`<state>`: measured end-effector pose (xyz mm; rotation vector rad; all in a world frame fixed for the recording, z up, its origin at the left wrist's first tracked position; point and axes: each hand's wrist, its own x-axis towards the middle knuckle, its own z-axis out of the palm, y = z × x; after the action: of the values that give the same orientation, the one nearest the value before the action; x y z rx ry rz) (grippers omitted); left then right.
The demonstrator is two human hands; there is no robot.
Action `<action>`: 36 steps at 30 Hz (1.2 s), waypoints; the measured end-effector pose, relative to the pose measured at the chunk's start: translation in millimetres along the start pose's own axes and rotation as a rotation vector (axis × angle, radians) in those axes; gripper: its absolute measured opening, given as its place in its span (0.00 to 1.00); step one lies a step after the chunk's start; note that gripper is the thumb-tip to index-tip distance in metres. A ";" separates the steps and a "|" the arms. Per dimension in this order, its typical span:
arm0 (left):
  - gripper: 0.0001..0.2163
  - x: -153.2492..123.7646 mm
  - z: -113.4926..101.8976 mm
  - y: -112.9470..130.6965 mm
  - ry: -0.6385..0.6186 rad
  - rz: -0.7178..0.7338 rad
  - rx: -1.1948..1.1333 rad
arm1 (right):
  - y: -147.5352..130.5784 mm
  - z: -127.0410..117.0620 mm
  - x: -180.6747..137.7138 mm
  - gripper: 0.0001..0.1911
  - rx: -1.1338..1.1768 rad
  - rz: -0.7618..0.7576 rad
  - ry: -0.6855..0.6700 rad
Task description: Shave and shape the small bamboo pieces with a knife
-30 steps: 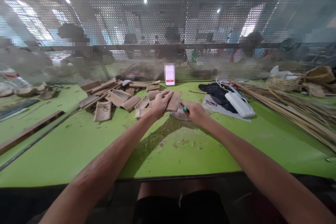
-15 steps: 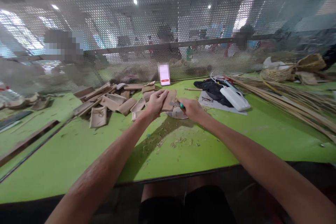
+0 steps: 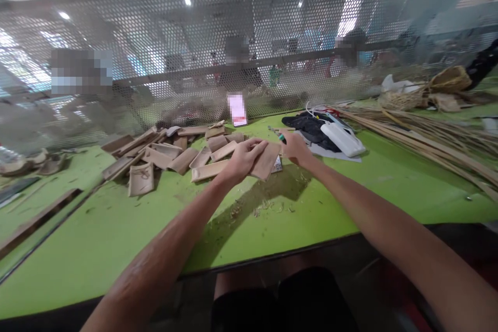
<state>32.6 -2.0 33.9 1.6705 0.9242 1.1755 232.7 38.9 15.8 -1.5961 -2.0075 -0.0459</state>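
Observation:
My left hand (image 3: 246, 158) is closed around the edge of a flat tan bamboo piece (image 3: 266, 162), thumb and fingers on its left side. The piece is tilted over the table, one corner pointing down. In my right hand (image 3: 296, 148) is a small knife (image 3: 282, 138) with a green and dark handle. Its blade points up and left, apart from the bamboo piece's upper edge. Behind the bamboo piece lies a small pale patterned item (image 3: 277, 164), mostly hidden. Thin shavings (image 3: 268, 206) lie on the green table (image 3: 155, 249) below the hands.
Cut bamboo pieces (image 3: 182, 160) are heaped to the left. A lit phone (image 3: 237, 109) leans against the perforated metal screen (image 3: 202, 62). To the right lie a black cloth (image 3: 311, 128), a white device (image 3: 342, 139) and long bamboo strips (image 3: 424, 140). People are beyond the screen.
The knife has come off the bamboo piece's surface, its blade now raised beyond the upper edge. My left hand has moved right and turned the piece. The view has shifted slightly.

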 end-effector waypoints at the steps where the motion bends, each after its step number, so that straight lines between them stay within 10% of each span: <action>1: 0.12 0.4 1.7 -1.5 0.007 -0.017 -0.016 | 2.2 -1.4 1.1 0.14 0.026 0.010 0.045; 5: 0.13 7.5 -5.7 -14.1 0.125 -0.143 -0.173 | -7.6 -5.3 -3.5 0.10 0.186 -0.124 0.127; 12: 0.13 15.6 -17.5 -23.7 0.230 -0.142 -0.344 | -40.5 -3.1 -21.9 0.07 0.151 -0.342 -0.126; 36: 0.12 11.5 -18.8 -10.2 0.238 -0.003 -0.188 | -52.4 -9.0 -28.3 0.13 -0.216 -0.211 -0.056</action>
<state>16.9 16.4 31.2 1.3992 0.9284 1.4356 192.6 -4.5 27.1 -1.5184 -2.2722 -0.3112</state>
